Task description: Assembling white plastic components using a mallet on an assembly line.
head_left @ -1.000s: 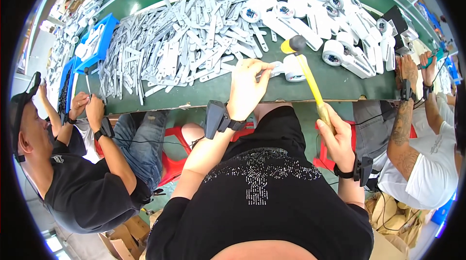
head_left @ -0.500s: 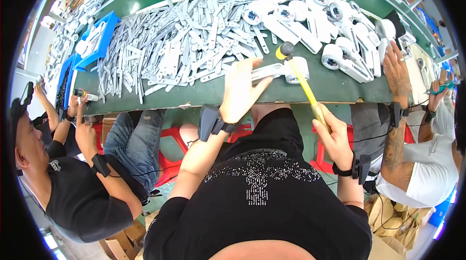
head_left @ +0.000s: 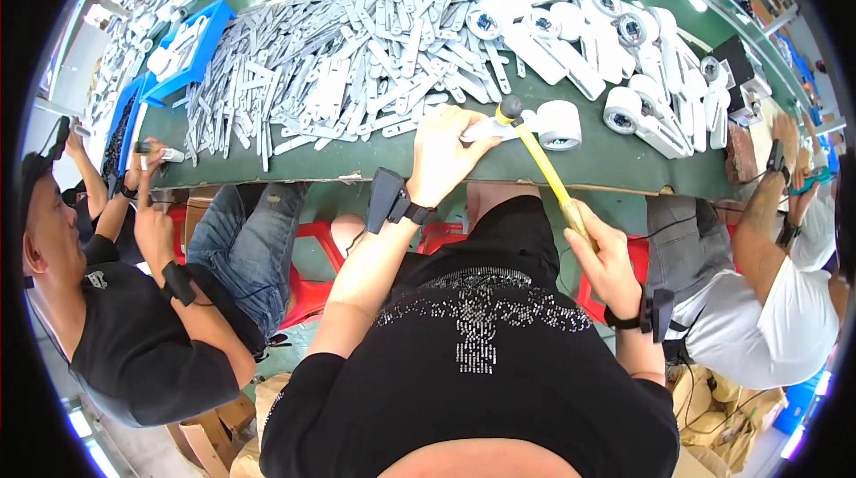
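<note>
Hammer (head_left: 544, 166) head now down on the grey plastic part (head_left: 481, 128); my right hand (head_left: 606, 255) fists the handle, left hand (head_left: 443, 152) pins the part flat.

A green workbench (head_left: 624, 161) carries heaped grey plastic strips (head_left: 357, 77), white round housings (head_left: 624, 108) and blue trays (head_left: 192, 54).
</note>
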Demonstrator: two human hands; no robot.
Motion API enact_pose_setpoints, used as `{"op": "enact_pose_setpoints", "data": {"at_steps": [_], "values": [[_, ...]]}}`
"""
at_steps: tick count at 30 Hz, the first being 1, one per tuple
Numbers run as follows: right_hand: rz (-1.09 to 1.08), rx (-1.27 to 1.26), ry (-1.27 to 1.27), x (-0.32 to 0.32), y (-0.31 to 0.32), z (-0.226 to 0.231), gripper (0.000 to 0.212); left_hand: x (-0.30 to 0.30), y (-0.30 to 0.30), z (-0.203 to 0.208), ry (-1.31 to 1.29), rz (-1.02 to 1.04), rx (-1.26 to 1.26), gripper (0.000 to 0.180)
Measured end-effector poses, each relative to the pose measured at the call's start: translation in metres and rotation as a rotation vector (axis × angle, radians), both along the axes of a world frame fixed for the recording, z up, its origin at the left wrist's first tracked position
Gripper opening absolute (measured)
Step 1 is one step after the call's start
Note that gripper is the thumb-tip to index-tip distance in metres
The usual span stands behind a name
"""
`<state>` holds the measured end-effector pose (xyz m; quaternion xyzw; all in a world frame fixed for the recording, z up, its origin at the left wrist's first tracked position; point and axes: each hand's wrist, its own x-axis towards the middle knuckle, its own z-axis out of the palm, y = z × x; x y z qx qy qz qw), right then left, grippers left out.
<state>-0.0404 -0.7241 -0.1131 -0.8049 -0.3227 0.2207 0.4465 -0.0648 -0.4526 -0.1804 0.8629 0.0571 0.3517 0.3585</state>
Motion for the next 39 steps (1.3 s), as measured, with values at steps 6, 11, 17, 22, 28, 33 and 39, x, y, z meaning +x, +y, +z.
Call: {"op": "enact_pose_setpoints", "data": {"at_steps": [6,11,17,22,28,33,39], "values": [[-0.012,0.034,-0.010,-0.001,0.008,-0.003,0.041,-0.003,-0.002,-0.002,0.053,0.028,-0.186,0.029],[0.081,0.119,-0.136,-0.011,0.016,0.007,0.040,-0.006,-0.005,0.004,0.090,0.031,-0.301,0.043],[0.076,0.198,-0.202,-0.013,0.021,-0.001,0.039,-0.004,-0.003,-0.005,0.077,0.050,-0.309,0.058],[0.116,0.011,-0.077,-0.014,0.020,0.003,0.040,-0.003,-0.001,-0.003,0.204,0.024,-0.385,0.059],[-0.025,0.007,-0.056,-0.007,0.002,0.001,0.040,-0.006,-0.001,-0.013,0.082,0.012,-0.351,0.056],[-0.103,0.035,-0.035,-0.007,0.002,-0.005,0.040,0.000,-0.002,0.000,0.079,0.024,-0.318,0.054],[0.044,0.000,-0.040,-0.012,0.022,-0.012,0.039,-0.003,-0.005,-0.001,0.086,0.030,-0.372,0.053]]}}
